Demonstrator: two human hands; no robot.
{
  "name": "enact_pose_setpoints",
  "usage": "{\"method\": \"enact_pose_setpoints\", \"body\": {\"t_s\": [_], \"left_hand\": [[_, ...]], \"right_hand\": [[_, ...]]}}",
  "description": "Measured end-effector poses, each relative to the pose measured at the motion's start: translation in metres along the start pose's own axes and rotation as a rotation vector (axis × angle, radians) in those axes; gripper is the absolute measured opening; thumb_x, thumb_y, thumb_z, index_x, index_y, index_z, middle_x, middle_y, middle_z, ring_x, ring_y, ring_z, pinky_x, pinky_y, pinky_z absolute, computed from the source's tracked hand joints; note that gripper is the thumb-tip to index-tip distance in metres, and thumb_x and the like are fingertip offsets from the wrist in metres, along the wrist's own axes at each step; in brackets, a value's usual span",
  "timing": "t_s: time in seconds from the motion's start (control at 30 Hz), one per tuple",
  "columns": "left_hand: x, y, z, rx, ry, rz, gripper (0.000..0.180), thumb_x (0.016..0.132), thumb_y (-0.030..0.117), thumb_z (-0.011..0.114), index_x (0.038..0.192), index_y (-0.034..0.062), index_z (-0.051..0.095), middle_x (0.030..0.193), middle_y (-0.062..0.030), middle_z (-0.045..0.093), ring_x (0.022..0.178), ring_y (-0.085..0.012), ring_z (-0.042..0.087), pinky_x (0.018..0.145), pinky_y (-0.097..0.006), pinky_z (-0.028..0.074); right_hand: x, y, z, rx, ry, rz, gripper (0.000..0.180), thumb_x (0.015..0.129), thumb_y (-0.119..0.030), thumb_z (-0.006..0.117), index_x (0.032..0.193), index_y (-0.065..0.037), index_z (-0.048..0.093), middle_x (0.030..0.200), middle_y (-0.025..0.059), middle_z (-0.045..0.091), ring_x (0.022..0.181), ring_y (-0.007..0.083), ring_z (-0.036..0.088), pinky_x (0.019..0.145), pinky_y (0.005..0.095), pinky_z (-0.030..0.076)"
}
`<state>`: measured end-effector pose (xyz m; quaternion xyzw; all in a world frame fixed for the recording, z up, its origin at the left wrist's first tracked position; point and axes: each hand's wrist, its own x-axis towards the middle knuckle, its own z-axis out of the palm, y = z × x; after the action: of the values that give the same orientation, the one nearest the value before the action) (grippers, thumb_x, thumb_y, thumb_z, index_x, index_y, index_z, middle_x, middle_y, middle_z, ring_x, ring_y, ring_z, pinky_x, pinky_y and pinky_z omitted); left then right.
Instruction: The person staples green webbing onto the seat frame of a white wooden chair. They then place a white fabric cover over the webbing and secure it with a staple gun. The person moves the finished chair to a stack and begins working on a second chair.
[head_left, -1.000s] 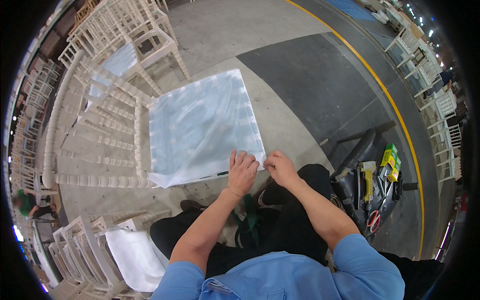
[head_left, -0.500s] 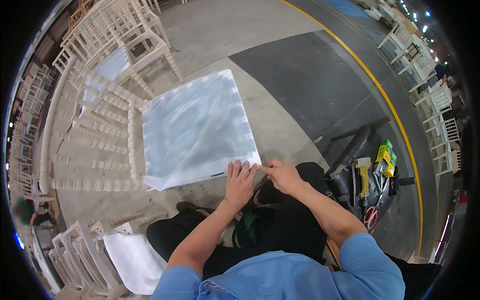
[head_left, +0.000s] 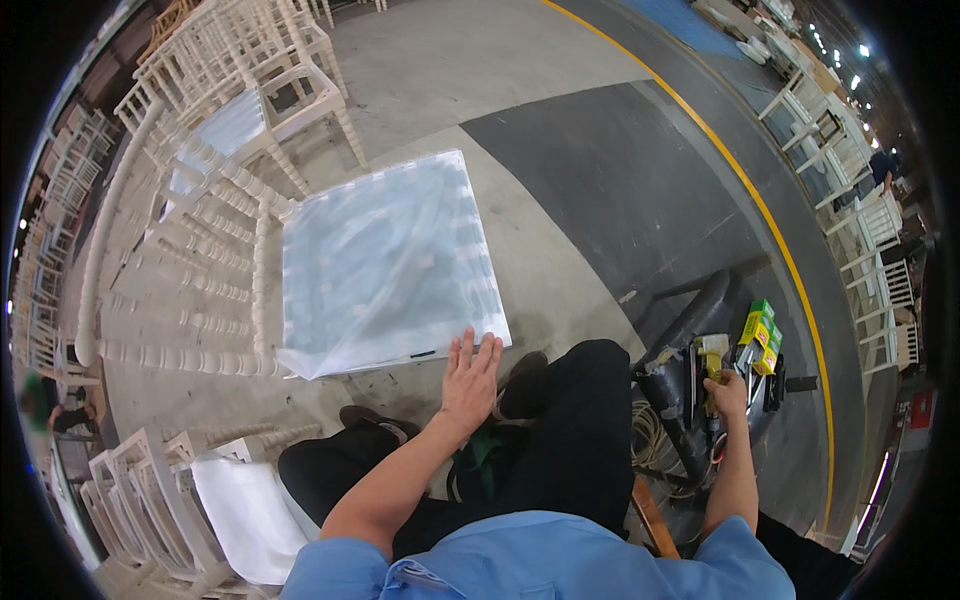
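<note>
Cushion (head_left: pixel 385 262) in clear plastic wrap lies on white chair (head_left: pixel 200 250) laid flat on floor, ahead of knees. Left hand (head_left: pixel 470 378) open, fingers spread, pressing cushion's near edge. Right hand (head_left: pixel 727 392) well apart at right, in tool tray (head_left: pixel 690 400) among yellow-green boxes (head_left: pixel 760 325); whether it grips anything, cannot tell.
</note>
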<state>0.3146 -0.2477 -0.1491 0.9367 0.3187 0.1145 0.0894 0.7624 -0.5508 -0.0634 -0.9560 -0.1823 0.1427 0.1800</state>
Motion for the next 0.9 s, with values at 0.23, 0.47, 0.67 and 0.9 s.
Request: {"method": "enact_pose_setpoints", "body": {"t_s": [0.23,0.47,0.67,0.9], "left_hand": [[-0.002,0.004,-0.006,-0.067,0.038,0.001,0.068,0.094,0.013,0.059,0.161,0.0042,0.049,0.166,-0.0137,0.046,0.158,-0.0425,0.034,0.132,-0.057,0.023],[-0.020,-0.004,0.004,-0.003,0.035,-0.052,0.075,0.090,0.013,0.066,0.161,0.0038,0.047,0.169,-0.0136,0.041,0.160,-0.0424,0.031,0.132,-0.055,0.026],[-0.014,-0.003,0.008,-0.134,0.127,-0.023,0.072,0.091,0.009,0.062,0.161,0.0065,0.049,0.168,-0.0134,0.044,0.159,-0.0430,0.034,0.130,-0.056,0.029],[-0.015,-0.003,0.009,-0.159,0.121,-0.028,0.080,0.084,0.006,0.070,0.161,0.0072,0.048,0.167,-0.0138,0.045,0.158,-0.0434,0.035,0.130,-0.056,0.030]], "right_hand": [[0.013,-0.029,-0.009,0.259,-0.057,-0.067,0.063,0.074,-0.005,0.088,0.131,0.007,0.064,0.116,0.0149,0.076,0.109,0.0257,0.073,0.096,0.0377,0.055],[-0.024,-0.212,-0.010,0.584,-0.466,-0.447,0.056,0.088,-0.012,0.088,0.136,0.004,0.065,0.126,0.0101,0.075,0.116,0.0204,0.070,0.105,0.0365,0.053],[-0.040,-0.343,0.044,0.273,-0.908,-0.831,0.067,0.088,-0.017,0.091,0.146,-0.002,0.061,0.117,0.0102,0.078,0.110,0.0194,0.071,0.099,0.0354,0.056],[-0.047,-0.365,0.105,-0.232,-1.072,-0.995,0.072,0.086,-0.007,0.086,0.152,-0.017,0.058,0.122,0.0140,0.078,0.109,0.0236,0.071,0.099,0.0376,0.055]]}}
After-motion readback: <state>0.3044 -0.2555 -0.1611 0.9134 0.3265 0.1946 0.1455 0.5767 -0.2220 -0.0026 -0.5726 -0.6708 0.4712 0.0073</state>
